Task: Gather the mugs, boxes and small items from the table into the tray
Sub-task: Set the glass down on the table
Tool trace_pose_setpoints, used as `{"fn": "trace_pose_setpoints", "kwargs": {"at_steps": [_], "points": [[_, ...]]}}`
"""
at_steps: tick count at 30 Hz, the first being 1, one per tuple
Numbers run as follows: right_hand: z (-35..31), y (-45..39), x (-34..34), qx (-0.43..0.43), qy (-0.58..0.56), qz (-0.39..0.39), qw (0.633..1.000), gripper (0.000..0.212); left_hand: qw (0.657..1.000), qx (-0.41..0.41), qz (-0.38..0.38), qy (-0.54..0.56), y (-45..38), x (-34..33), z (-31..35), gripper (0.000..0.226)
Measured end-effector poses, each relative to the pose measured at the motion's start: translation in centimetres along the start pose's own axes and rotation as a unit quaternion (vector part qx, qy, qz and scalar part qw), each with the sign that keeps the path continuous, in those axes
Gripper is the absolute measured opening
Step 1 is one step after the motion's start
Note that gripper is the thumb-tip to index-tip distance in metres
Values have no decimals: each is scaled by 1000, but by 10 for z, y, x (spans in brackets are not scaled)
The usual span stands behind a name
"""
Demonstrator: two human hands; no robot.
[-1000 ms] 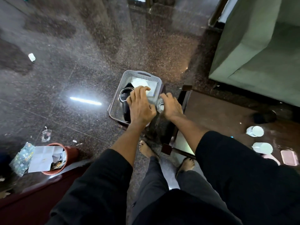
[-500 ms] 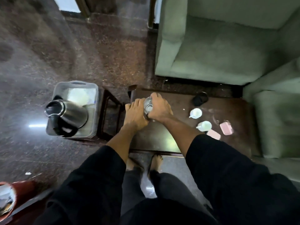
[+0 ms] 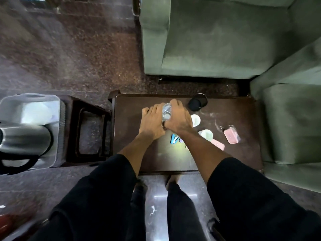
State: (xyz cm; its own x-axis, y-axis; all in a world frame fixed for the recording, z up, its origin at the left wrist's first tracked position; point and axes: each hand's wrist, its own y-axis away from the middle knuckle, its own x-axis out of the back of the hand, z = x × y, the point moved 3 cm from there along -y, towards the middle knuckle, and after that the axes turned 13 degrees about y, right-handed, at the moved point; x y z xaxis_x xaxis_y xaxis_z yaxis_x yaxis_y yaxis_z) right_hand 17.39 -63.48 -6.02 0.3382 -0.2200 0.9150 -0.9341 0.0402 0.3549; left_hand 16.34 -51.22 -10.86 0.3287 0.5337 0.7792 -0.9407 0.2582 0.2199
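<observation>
My right hand (image 3: 178, 119) grips a clear glass jar (image 3: 166, 113) over the dark wooden table (image 3: 234, 110). Beside it my left hand (image 3: 152, 122) lies with straight fingers, touching the jar's left side. On the table stand a black mug (image 3: 197, 102), two white mugs (image 3: 195, 120) (image 3: 206, 135), two pink boxes (image 3: 231, 136) (image 3: 218, 144) and small blue items (image 3: 174, 140) under my wrists. The grey tray (image 3: 52, 101) sits far left on the floor, holding a steel kettle (image 3: 24, 134) and a white box (image 3: 36, 113).
A small dark stool (image 3: 90, 129) stands between the tray and the table. Green sofas (image 3: 217, 40) close in behind and to the right of the table. My legs and bare feet are at the table's near edge.
My view and both hands have swung right from the tray to the table's middle. The right hand still carries the jar; the left hand has left the kettle, which stays in the tray.
</observation>
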Motion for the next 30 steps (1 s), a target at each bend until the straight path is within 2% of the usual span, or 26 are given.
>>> {"fn": "trace_pose_setpoints", "kwargs": {"at_steps": [7,12,20,26,30], "points": [[64,-70,-56,-10,-33,13,999,69,998,-11,35,48,-72,-77,-4,83],[95,-115,-87,2,-38,19,999,76,998,-24,54,39,-118,-116,-16,86],[97,-160,-109,45,6,-11,999,85,988,39,115,92,-141,-141,-34,81],[96,-161,-124,42,-4,0,999,76,987,66,114,93,-138,-150,-42,82],[97,-161,-132,44,-6,12,999,79,984,81,112,110,-136,-154,-45,82]]}}
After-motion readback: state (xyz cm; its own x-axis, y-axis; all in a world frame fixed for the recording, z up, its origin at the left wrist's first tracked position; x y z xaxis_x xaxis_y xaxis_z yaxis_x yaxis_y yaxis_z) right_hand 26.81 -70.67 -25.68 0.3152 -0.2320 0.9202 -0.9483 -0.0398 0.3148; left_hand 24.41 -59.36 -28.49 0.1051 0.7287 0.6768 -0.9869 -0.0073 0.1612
